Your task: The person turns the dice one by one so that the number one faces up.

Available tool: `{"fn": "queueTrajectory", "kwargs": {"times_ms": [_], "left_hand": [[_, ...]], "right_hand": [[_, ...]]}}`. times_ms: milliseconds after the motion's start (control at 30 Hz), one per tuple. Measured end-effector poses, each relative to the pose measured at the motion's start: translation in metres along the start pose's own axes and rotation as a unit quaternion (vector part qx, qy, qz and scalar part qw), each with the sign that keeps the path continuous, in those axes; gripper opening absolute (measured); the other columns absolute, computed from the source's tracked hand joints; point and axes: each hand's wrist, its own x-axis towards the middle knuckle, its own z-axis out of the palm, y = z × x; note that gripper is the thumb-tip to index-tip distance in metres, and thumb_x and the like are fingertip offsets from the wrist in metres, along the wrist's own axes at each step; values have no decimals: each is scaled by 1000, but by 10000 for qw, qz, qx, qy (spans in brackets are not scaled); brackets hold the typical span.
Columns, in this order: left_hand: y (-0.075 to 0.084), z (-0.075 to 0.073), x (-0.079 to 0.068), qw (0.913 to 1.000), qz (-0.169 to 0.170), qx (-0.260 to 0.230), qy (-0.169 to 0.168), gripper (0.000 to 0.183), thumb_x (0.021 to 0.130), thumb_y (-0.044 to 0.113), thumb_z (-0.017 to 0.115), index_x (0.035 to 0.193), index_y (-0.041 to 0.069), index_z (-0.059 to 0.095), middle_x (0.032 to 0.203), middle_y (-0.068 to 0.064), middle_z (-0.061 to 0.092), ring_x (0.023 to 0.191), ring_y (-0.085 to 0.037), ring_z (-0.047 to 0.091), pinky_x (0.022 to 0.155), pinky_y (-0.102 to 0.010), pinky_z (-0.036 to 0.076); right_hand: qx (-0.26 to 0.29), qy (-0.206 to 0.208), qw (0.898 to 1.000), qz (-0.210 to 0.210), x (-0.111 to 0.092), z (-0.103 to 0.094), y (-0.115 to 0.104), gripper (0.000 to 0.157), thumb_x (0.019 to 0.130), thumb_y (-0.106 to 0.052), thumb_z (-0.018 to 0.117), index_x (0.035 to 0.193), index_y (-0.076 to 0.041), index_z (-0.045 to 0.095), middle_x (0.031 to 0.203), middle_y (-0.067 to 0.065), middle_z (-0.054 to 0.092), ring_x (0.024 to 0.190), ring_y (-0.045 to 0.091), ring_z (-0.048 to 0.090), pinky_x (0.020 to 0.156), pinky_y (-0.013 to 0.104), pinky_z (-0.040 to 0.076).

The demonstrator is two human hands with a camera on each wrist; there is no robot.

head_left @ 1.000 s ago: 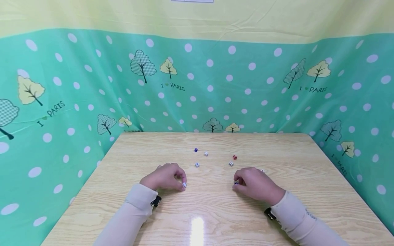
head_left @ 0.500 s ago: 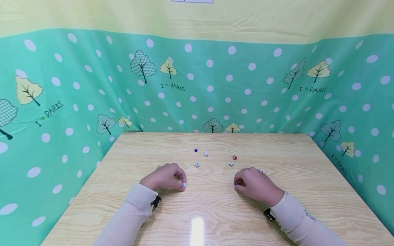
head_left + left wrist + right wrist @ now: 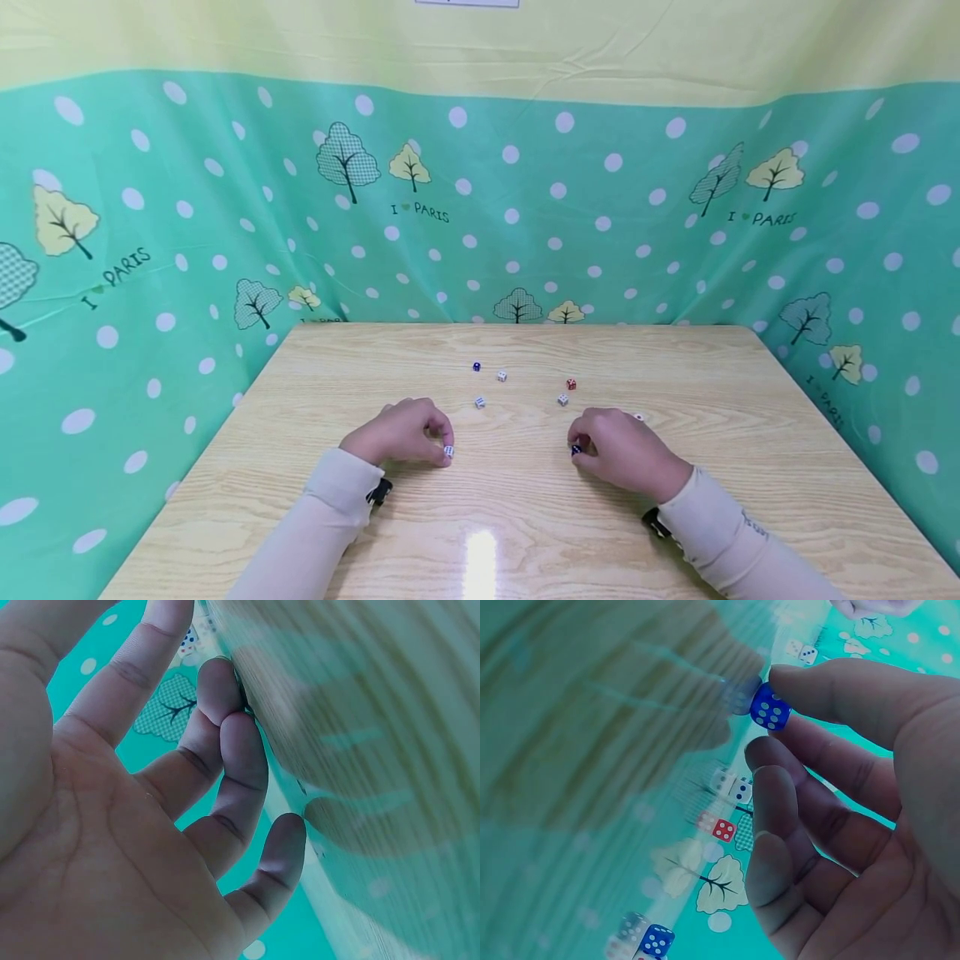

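At the left of the table's middle, my left hand (image 3: 405, 429) pinches a white die (image 3: 448, 451) between thumb and index fingertips. My right hand (image 3: 622, 450) grips a dark blue die (image 3: 770, 706) between thumb and index finger, down at the tabletop. White dots show on that die's face in the right wrist view. The right hand's other fingers (image 3: 774, 802) curl loosely beside it. In the left wrist view, the left hand's thumb tip is out of sight.
Farther back lie a blue die (image 3: 476, 367), white dice (image 3: 502, 377) and a red die (image 3: 572, 384). Another white die (image 3: 639, 417) is partly hidden behind the right hand. One more blue die (image 3: 658, 941) shows in the right wrist view. A dotted green curtain (image 3: 517, 225) surrounds the wooden table (image 3: 510, 533).
The right hand's fingers have shifted slightly, and more of the blue die now shows. The left hand and the loose dice look unmoved.
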Motion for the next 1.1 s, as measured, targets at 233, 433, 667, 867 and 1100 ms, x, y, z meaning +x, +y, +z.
{"fn": "queueTrajectory", "kwargs": {"times_ms": [233,433,667,867,1100], "left_hand": [[2,-1,0,10000,-3,-25,12,21,76,32,92,75,35,70,83,11,63,87,-14,52,88,-51,32],[2,-2,0,10000,7,-17,9,21,76,32,91,75,35,70,81,12,63,86,-14,52,88,-49,32],[1,-1,0,10000,10,-92,-12,21,76,31,92,75,33,71,80,12,63,86,-14,53,90,-53,32],[0,1,0,10000,7,-83,9,21,76,32,92,75,33,71,81,12,63,87,-14,52,89,-52,32],[-1,1,0,10000,26,-74,2,21,76,33,92,75,34,71,81,13,63,86,-14,53,88,-51,32]], "right_hand": [[-33,9,10000,-92,0,-1,0,12,84,-18,84,85,-22,73,81,-15,59,72,0,51,67,24,48],[28,23,9999,-162,0,-3,1,10,86,-16,82,85,-21,73,82,-15,62,74,0,55,68,24,50],[375,-86,9993,-43,1,-6,2,10,85,-15,83,89,-19,75,82,-15,67,75,0,60,69,23,53],[589,-133,9982,-63,0,-6,8,11,85,-15,83,90,-20,75,83,-17,65,76,-1,59,70,23,52],[860,-350,9957,7,1,-4,18,12,85,-16,83,91,-23,76,86,-16,64,79,5,60,72,25,52]]}}
